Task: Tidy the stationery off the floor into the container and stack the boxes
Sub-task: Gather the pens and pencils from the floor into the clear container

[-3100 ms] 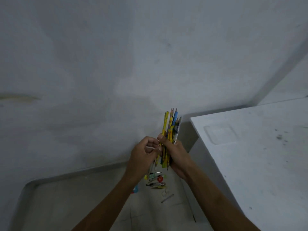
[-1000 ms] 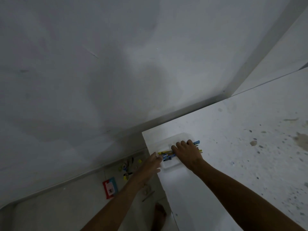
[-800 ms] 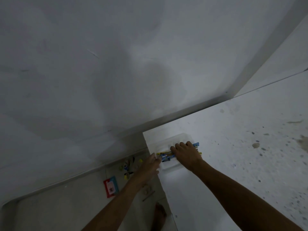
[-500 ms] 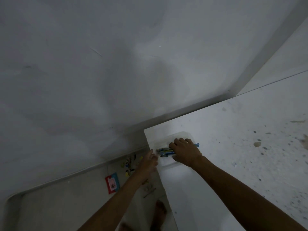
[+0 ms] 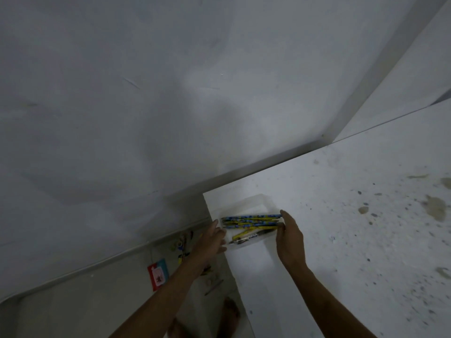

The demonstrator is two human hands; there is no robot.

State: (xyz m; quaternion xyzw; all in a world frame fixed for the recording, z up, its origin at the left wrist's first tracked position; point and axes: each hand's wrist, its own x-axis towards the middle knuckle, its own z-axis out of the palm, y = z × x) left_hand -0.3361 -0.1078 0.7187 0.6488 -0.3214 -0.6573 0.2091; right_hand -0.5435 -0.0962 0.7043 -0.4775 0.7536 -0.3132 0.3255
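A clear plastic container point(image 5: 244, 203) sits at the corner of the white table. Several yellow and blue pencils point(image 5: 251, 222) lie across it. My right hand point(image 5: 289, 236) is at the container's right end with straight fingers touching the pencil tips. My left hand point(image 5: 211, 240) is at the container's left end, fingers straight against its side. On the floor below lie more small stationery pieces point(image 5: 183, 242) and a red and blue card point(image 5: 158, 274).
The speckled white table point(image 5: 353, 240) fills the right side. A grey wall rises behind it. The floor point(image 5: 73, 308) lies at lower left, with a thin grey stick point(image 5: 213, 287) and my bare foot point(image 5: 230, 313) near the table edge.
My right hand has let go of the pencils and moved off them to the container's right end. The pencils now lie in the container. My left hand stays at the left end.
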